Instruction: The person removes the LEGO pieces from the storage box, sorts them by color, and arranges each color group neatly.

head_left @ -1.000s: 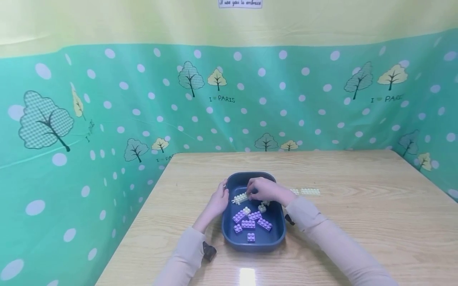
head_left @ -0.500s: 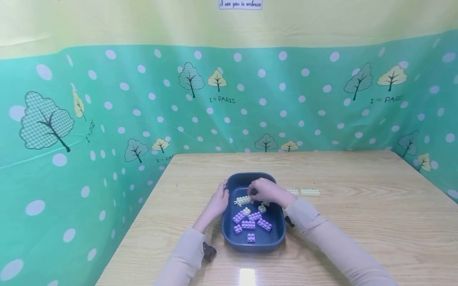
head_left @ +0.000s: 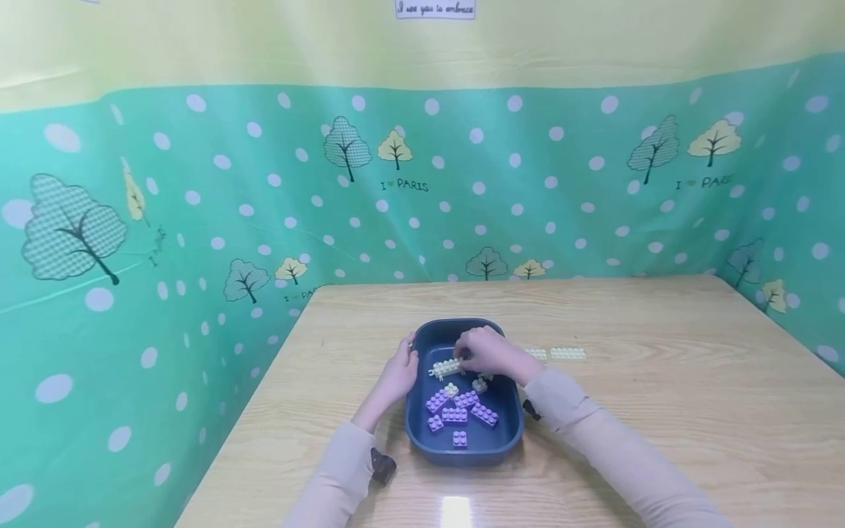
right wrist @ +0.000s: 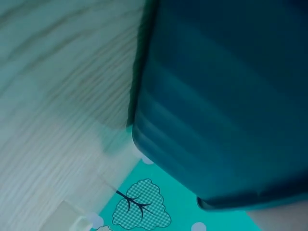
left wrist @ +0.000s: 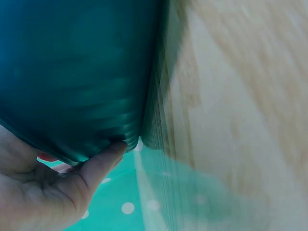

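My left hand (head_left: 399, 372) grips the left side of a dark blue plastic box (head_left: 464, 458) on the table. In the left wrist view, the thumb of my left hand (left wrist: 53, 192) presses the box's outer wall (left wrist: 82, 72) below the rim. My right hand (head_left: 487, 350) reaches into the box from the right, its curled fingers at the right end of a pale cream studded toy brick (head_left: 446, 369) with small prongs. The fingertips are partly hidden. Nearer me in the box lie several purple building bricks (head_left: 455, 415), a small cream brick (head_left: 452, 389) and a greyish brick (head_left: 480, 384).
Outside the box, cream studded bricks (head_left: 568, 353) lie in a row to the right, partly behind my right wrist. The wooden table (head_left: 660, 411) reaches a green dotted curtain (head_left: 449, 198) at the back and left. The right wrist view shows mostly the box's outer wall (right wrist: 216, 106).
The cream pronged brick has turned slightly and shifted a little to the right and toward me, with my right fingers at its end. My left hand stays on the box. The head view shifts slightly.
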`<action>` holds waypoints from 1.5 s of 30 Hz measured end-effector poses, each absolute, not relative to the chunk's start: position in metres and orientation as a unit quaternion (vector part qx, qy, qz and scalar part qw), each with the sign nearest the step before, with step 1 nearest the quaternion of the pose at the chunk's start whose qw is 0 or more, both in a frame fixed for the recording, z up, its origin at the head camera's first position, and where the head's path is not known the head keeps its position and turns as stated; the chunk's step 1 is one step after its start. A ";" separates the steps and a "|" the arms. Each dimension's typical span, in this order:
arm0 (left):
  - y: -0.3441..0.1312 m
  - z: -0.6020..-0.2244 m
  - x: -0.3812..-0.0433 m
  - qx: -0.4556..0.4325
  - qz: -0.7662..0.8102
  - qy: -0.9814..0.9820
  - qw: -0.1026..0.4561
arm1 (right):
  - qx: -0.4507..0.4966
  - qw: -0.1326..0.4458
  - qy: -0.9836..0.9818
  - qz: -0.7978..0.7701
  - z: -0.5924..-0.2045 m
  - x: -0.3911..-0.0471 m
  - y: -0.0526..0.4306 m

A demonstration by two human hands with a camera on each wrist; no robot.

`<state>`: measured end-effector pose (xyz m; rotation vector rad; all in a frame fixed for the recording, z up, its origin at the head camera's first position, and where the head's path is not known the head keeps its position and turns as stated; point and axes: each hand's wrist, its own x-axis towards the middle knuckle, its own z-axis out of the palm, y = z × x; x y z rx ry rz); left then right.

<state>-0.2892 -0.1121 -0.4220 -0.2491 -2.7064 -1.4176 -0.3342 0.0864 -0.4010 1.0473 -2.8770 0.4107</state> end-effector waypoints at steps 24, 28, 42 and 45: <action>-0.115 -0.421 -0.294 -0.069 -0.447 -0.891 0.038 | 0.341 0.090 -0.897 0.268 -0.370 -0.319 0.141; -0.114 -0.419 -0.293 -0.072 -0.444 -0.892 0.040 | 0.320 0.090 -0.898 0.289 -0.368 -0.318 0.155; -0.112 -0.421 -0.290 -0.087 -0.444 -0.891 0.043 | 0.248 0.109 -0.918 0.289 -0.368 -0.310 0.219; -0.112 -0.422 -0.290 -0.085 -0.447 -0.890 0.040 | 0.241 0.115 -0.921 0.283 -0.369 -0.309 0.234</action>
